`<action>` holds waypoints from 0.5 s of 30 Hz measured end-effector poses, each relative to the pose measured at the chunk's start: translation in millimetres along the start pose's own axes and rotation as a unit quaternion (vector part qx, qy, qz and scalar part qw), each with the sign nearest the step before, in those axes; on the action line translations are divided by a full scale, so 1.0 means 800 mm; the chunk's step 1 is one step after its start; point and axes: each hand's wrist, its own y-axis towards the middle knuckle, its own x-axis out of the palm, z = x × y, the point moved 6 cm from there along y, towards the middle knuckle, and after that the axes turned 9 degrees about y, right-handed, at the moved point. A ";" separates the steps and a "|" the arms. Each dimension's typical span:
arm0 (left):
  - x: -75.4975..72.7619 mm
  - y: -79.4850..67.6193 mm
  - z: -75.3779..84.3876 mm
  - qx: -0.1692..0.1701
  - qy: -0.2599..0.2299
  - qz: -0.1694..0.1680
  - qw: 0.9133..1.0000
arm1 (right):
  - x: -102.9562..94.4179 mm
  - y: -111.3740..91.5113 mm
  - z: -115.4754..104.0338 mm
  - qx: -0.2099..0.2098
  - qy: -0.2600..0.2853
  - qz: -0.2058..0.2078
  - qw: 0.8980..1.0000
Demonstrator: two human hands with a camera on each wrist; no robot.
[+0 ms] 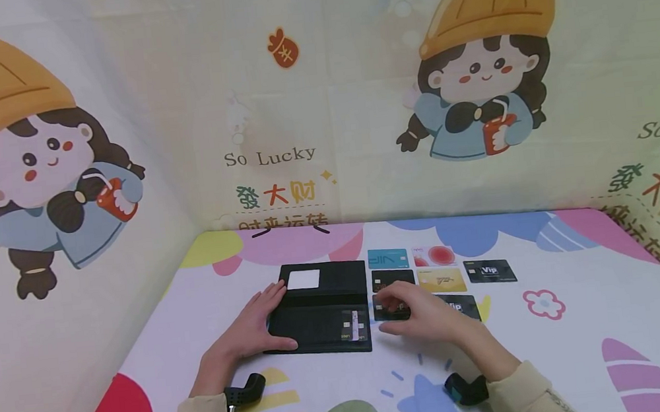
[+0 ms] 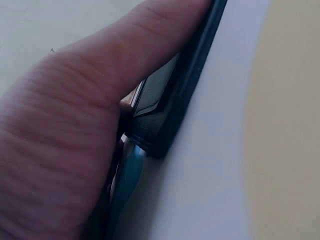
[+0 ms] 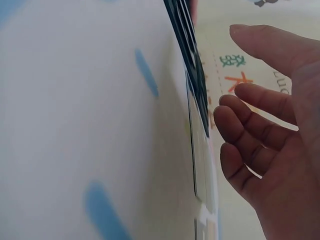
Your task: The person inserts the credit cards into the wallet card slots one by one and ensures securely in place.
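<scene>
A black card wallet lies unfolded on the table, with a white patch in its upper half. Dark cards show in the lower half's right end. My left hand rests at the wallet's left side, fingers stretched over the upper edge and thumb on the lower flap. In the left wrist view the thumb lies along the wallet's edge. My right hand hovers right of the wallet above a black card. Its fingers are loosely bent, apart from the thumb, holding nothing.
Right of the wallet lie a teal card, a strawberry-patterned card, a gold card and several black cards, one black Vip card farther right. A printed cloth wall stands behind the table.
</scene>
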 end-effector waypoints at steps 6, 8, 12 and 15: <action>0.001 0.000 -0.001 0.000 0.000 0.001 1.000 | -0.013 -0.008 0.010 -0.002 -0.001 0.009 1.000; 0.002 0.001 -0.002 -0.001 0.001 0.001 1.000 | -0.018 -0.011 0.013 -0.004 -0.005 0.013 1.000; 0.003 0.001 -0.003 -0.001 0.003 0.001 1.000 | -0.028 -0.018 0.018 -0.006 -0.004 0.021 1.000; 0.003 0.002 -0.003 -0.003 0.002 0.001 1.000 | -0.036 -0.023 0.021 -0.014 -0.003 0.027 1.000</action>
